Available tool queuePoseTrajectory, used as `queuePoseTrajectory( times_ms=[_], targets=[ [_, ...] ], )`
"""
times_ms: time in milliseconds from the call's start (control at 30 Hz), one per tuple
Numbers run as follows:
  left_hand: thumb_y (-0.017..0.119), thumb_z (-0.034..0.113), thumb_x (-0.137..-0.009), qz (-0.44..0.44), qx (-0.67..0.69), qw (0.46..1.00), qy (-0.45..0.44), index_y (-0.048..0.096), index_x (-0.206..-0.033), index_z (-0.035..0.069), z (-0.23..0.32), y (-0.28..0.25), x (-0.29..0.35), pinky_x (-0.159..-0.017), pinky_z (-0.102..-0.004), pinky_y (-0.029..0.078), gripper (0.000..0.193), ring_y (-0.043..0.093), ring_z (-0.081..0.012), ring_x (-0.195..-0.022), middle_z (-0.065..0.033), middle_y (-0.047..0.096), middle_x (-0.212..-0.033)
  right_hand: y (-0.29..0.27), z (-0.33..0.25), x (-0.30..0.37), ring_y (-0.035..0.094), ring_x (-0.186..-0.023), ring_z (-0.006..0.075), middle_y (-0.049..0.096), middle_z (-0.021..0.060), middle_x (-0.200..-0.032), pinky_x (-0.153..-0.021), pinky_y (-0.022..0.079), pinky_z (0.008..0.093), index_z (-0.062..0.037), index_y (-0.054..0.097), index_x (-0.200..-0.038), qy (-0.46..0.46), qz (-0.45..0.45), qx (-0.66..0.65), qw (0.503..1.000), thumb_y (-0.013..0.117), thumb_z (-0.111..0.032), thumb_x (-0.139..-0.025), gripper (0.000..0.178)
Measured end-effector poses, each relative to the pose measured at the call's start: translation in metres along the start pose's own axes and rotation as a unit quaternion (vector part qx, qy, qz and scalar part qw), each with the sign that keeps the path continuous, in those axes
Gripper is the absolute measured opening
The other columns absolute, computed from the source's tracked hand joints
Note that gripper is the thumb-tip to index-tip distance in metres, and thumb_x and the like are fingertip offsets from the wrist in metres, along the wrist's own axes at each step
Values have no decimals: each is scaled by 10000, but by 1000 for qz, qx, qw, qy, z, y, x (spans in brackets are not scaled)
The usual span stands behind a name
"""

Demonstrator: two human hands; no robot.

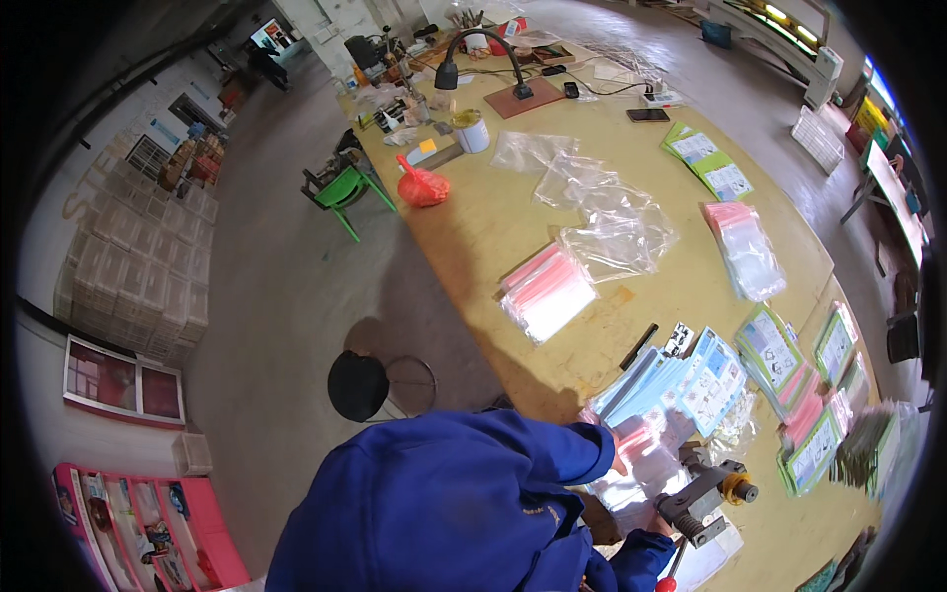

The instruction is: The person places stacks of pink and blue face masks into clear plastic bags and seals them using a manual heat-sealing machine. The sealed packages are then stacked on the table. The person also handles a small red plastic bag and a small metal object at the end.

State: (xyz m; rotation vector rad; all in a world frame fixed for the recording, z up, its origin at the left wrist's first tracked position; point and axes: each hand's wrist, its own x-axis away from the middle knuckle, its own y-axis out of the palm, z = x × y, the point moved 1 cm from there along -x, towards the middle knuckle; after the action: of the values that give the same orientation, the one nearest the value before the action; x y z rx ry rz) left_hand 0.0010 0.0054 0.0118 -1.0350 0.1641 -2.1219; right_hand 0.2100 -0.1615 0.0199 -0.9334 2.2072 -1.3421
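Observation:
My left hand (619, 458) reaches from a blue sleeve to a pile of clear and pink plastic bags (646, 464) and touches its near side; the cuff and glare hide most of its fingers. Lower down, my right hand (662, 526) is at the edge of the bags, beside a small metal hand press (702, 501) with a brass-coloured part. A lever with a red knob (666, 585) is close to this hand; its grip is too small to make out. Beyond my left hand lie light-blue printed packets (712, 383), fanned out in a heap, and a black marker (639, 347).
Another pink-and-clear bag stack (548, 293) and crumpled clear film (617, 227) lie on the table (473, 257). Green printed packets (772, 347) are spread on the right. A desk lamp (483, 59), tin can (471, 131) and red bag (422, 185) stand farther off. A black stool (358, 386) is left.

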Motion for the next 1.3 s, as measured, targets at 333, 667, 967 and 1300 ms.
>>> queuePoseTrajectory(
  times_ms=[333,667,967,1300],
  targets=[
    [819,435,-689,-140,-98,985,13,590,-1180,-68,-6,-27,-6,-863,-384,489,739,626,-305,-997,-230,650,-1117,19,-15,-5,358,-1341,364,415,176,-1422,-1055,238,631,-74,564,-1224,24,41,-9,999,695,-235,-748,519],
    [748,390,-756,-86,-31,995,-37,611,-1094,-143,-16,-15,11,-805,-360,489,646,611,-260,-879,-184,652,-1019,29,-33,27,341,-1374,364,402,163,-1455,-1087,199,639,-100,612,-1165,163,137,-92,973,708,-228,-732,461],
    [731,367,-782,-117,-29,991,-49,623,-1093,-118,-15,-11,2,-769,-354,515,585,642,-244,-839,-159,663,-1015,34,-39,26,322,-1393,307,417,99,-1444,-1114,113,632,-111,574,-1241,175,150,-111,967,712,-267,-731,550],
    [767,427,-732,-80,-130,987,-40,603,-1100,-182,-8,-9,12,-857,-375,482,730,605,-311,-921,-244,657,-1075,14,-26,68,115,-1491,334,185,135,-1609,-1134,60,663,-284,604,-1255,98,-18,-52,994,567,-370,-904,364]
  ],
)
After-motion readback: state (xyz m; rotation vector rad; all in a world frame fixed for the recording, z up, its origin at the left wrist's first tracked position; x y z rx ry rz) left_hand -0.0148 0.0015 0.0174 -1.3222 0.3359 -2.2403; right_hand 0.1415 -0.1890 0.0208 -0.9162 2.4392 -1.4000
